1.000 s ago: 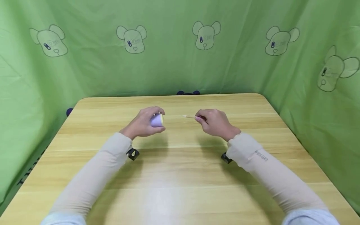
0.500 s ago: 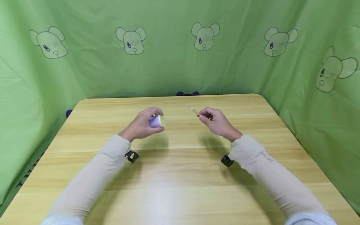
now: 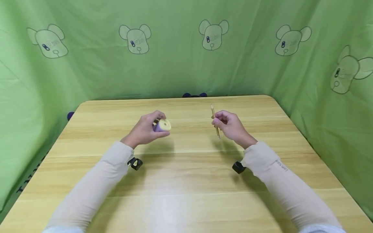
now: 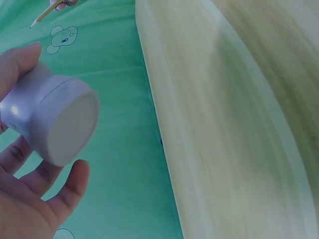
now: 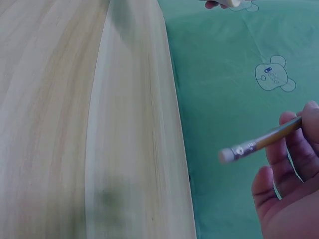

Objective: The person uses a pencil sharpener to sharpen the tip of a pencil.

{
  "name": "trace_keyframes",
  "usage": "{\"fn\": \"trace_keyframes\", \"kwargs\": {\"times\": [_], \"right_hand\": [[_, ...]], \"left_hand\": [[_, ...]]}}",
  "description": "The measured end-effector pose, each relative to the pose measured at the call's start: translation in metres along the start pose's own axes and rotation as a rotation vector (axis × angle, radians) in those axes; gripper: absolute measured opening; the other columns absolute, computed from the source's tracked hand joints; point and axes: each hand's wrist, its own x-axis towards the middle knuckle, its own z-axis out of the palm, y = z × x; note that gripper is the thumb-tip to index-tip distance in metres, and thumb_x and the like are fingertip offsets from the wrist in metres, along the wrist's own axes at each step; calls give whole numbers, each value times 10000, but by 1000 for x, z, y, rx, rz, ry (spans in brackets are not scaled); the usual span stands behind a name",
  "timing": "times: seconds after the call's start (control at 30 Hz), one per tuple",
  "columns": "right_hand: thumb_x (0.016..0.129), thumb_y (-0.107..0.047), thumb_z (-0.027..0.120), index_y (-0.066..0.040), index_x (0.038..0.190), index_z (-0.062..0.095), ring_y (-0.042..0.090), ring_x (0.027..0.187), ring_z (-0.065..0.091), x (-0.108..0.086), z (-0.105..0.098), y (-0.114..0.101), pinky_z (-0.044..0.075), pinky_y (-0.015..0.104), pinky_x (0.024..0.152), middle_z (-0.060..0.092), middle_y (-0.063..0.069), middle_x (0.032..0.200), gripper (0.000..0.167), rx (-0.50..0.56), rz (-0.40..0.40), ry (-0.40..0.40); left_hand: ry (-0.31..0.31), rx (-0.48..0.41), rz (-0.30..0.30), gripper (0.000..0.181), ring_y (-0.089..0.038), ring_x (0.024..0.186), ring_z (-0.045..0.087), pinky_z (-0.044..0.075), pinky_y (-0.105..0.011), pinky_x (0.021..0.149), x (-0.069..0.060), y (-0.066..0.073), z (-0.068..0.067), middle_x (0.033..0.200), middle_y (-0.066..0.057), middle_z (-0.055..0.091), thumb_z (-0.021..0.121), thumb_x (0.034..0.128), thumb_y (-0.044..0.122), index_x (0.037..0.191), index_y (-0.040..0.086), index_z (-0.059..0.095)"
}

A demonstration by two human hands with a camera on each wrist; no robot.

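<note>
My left hand [image 3: 145, 129] grips a small purple pencil sharpener [image 3: 160, 127] between thumb and fingers, above the table. Its pale yellow end, with a round hole in it, faces right and toward the head camera. The left wrist view shows the rounded base of the sharpener [image 4: 70, 119]. To the right, my right hand [image 3: 231, 127] pinches a pencil [image 3: 213, 112] by its middle. The pencil's point is up and away, its other end down toward me. A white eraser in a metal band ends the pencil [image 5: 274, 135] in the right wrist view. Sharpener and pencil are well apart.
A wooden table [image 3: 180, 174] with rounded far corners lies under both hands. Green cloth [image 3: 175, 74] printed with bear heads hangs behind it and at both sides. Black wrist devices [image 3: 239, 167] sit under both sleeves.
My right hand has moved right and turned the pencil from pointing left at the sharpener to pointing away. My left hand has tilted the sharpener's yellow end toward the head camera.
</note>
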Motion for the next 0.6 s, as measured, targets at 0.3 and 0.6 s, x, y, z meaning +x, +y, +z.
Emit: {"fn": "trace_keyframes", "kwargs": {"times": [0.3,0.6], "right_hand": [[989,-88,546,109,1148,551,120,792,594,-8,-9,19,506,224,698,577,177,999,253,6,17,75],[983,-109,559,96,1204,524,220,877,589,-17,-17,40,536,296,777,562,171,1021,303,-62,145,113]], "left_hand": [[36,16,-7,516,-243,914,600,532,-379,726,-5,-6,6,1003,-107,639,848,746,189,1135,28,549],[42,10,-75,548,-251,886,614,539,-358,695,-12,-14,13,987,-136,640,838,753,179,1171,24,520]]}}
